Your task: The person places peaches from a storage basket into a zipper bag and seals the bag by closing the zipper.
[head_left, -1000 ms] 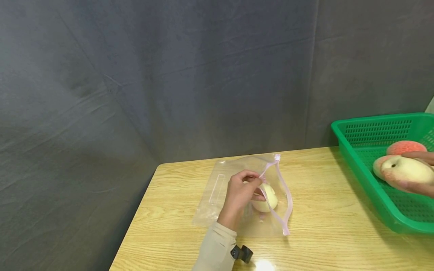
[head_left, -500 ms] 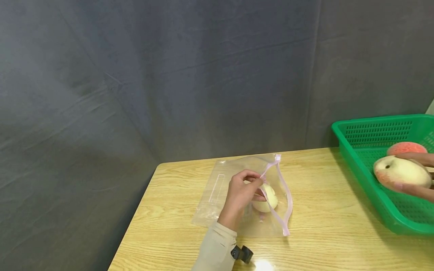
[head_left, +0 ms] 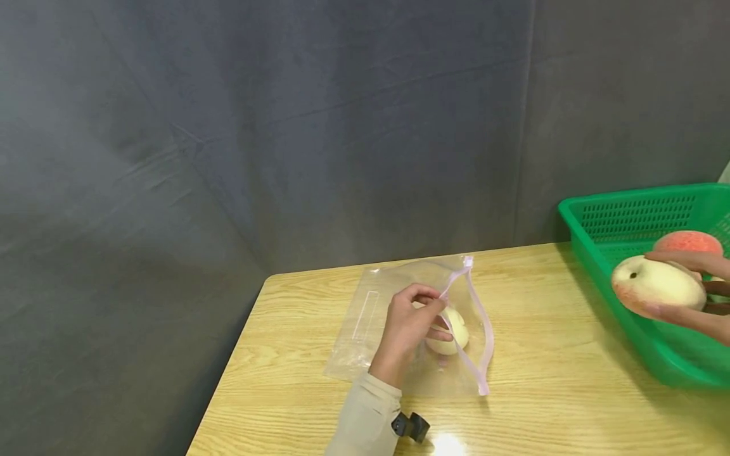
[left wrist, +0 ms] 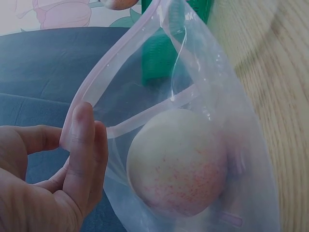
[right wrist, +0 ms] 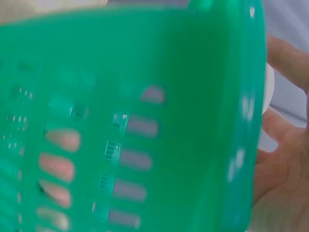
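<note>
A clear zip bag [head_left: 356, 348] with a pink seal strip lies on the table, its mouth spread apart toward the right. My left hand [head_left: 406, 323] pinches one lip of that mouth between thumb and fingers. Inside the bag rests a pale peach [left wrist: 178, 162] with a pinkish speckled side. Over the left part of a green basket [head_left: 633, 195], my right hand [head_left: 704, 322] grips another peach [head_left: 656, 285], thumb and fingers on opposite sides of it. In the right wrist view the basket's wall covers most of this held peach.
A redder peach [head_left: 689, 242] sits in the basket behind the held one, and part of one more shows beside the right hand. The wooden table [head_left: 547, 354] stretches between bag and basket. A grey curtain [head_left: 371, 139] hangs along the table's back and left edges.
My right hand has lifted the peach away from the others and carried it left toward the basket's near-left rim. The left hand keeps its pinch on the bag almost unmoved.
</note>
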The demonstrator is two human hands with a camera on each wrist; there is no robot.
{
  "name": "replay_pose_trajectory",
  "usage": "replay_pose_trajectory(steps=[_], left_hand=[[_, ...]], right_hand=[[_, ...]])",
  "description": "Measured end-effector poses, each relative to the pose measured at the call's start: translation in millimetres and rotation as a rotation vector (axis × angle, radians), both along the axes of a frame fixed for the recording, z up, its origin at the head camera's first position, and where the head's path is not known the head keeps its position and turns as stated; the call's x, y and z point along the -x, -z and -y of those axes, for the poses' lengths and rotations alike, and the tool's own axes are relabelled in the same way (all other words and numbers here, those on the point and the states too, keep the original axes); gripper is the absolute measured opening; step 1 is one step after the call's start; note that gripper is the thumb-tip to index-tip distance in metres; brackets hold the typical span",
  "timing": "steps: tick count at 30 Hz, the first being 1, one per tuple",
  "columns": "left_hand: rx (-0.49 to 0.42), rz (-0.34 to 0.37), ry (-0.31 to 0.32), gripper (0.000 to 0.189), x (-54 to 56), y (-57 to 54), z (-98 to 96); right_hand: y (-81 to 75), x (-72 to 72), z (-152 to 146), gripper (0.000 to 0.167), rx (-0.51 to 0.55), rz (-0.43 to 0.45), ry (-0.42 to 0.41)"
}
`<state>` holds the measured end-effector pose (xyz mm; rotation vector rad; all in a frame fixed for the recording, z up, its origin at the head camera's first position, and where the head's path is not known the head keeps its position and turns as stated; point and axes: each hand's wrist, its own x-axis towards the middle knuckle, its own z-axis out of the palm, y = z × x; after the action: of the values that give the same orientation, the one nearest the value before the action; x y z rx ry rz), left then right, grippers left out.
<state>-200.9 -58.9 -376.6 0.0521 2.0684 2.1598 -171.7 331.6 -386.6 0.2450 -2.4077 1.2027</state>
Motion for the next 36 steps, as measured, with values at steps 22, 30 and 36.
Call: replay_pose_trajectory(steps=[22, 30, 36], left_hand=[[0.001, -0.009, -0.021, 0.015, -1.8, -1.1, -0.8], [0.014, -0.016, -0.015, 0.012, -1.5, -0.8, -0.6], [0.014, -0.019, 0.001, 0.013, -0.9, 0.3, -1.4]], right_hand=[[-25.4, -16.5, 72, 0.065, -0.225, 0.061, -0.123], [-23.5, -11.0, 96, 0.062, -0.243, 0.128, -0.175], [-24.0, -7.1, 107, 0.060, -0.254, 0.167, -0.184]])
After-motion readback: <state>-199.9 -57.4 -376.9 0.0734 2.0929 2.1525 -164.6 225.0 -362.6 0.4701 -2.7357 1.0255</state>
